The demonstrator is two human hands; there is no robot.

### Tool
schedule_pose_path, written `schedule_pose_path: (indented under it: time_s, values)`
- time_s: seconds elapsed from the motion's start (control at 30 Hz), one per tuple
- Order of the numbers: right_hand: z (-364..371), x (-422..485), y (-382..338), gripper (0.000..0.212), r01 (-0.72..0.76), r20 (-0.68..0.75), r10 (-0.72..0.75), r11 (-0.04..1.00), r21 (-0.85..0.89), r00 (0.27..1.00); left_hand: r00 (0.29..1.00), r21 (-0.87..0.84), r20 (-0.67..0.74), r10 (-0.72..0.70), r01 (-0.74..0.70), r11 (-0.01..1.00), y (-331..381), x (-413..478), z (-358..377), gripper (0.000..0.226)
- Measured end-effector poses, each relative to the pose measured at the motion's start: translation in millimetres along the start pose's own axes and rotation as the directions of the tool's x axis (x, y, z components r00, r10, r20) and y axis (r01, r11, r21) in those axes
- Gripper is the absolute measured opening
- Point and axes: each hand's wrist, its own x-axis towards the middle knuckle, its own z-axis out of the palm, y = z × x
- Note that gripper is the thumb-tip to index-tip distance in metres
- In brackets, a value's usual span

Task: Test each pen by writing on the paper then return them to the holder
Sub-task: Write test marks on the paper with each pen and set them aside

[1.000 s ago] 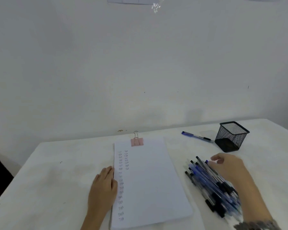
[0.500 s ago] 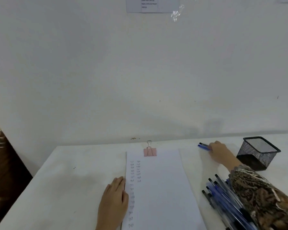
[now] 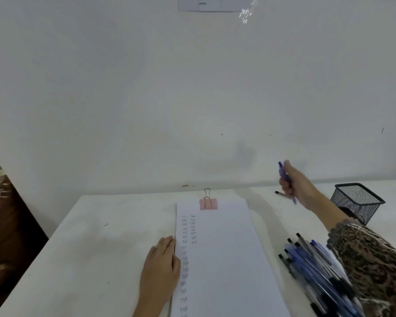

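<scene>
Pen [image 3: 284, 177] — blue, lifted clear of the table [image 3: 96, 248] — sits clenched in the right hand [image 3: 296, 186]; left hand [image 3: 162, 268] lies flat, fingers spread, pressing the paper [image 3: 224, 259] edge.

Repeated handwritten "Test" on the paper [image 3: 224, 259]

On the white desk [image 3: 101, 248] lies a sheet of paper [image 3: 224, 259] under a pink binder clip [image 3: 208, 203], with short written marks down its left side. The left hand [image 3: 161, 268] rests flat at the paper's left edge. The right hand [image 3: 294, 184], raised above the desk, closes its grip on a blue pen [image 3: 284, 175]. A black mesh holder [image 3: 357, 202] stands at right, near a pile of pens [image 3: 316, 268].
</scene>
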Motion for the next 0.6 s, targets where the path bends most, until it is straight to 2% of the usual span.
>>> schedule_pose_path:
  time_s: [0.07, 0.1, 0.23, 0.33, 0.43, 0.5, 0.6]
  values:
    - [19, -12, -20, 0.047, -0.012, 0.028, 0.003, 0.946, 0.324, 1.000, 1.000, 0.037, 0.002, 0.014, -0.014, 0.999, 0, -1, -1, 0.076]
    - [29, -18, -25, 0.047, -0.003, 0.035, -0.013, 0.905, 0.426, 0.999, 1.000, 0.038, 0.014, 0.020, -0.021, 0.999, 0, -1, -1, 0.075]
    - [74, -40, -14, 0.048, -0.012, 0.096, -0.080, 0.705, 0.709, 0.992, 0.999, 0.006, 0.015, 0.030, -0.030, 1.000, 0, -1, -3, 0.073]
    - [113, -56, 12, 0.044, -0.071, 0.079, 0.010, 0.554, 0.829, 0.997, 0.999, 0.008, 0.000, 0.033, -0.033, 0.999, 3, -2, -6, 0.068]
    - [147, -70, 49, 0.032, -0.100, 0.069, 0.091, 0.402, 0.910, 0.993, 0.999, -0.008, 0.002, 0.039, -0.039, 0.999, 5, -2, -9, 0.077]
    - [163, -78, 70, 0.034, -0.113, 0.083, 0.105, 0.331, 0.937, 0.991, 0.999, -0.015, 0.017, 0.036, -0.036, 0.999, 5, -3, -11, 0.081]
    - [175, -81, 87, 0.050, -0.114, 0.102, 0.070, 0.198, 0.974, 0.992, 0.999, -0.016, 0.019, 0.027, -0.026, 1.000, 6, -4, -13, 0.056]
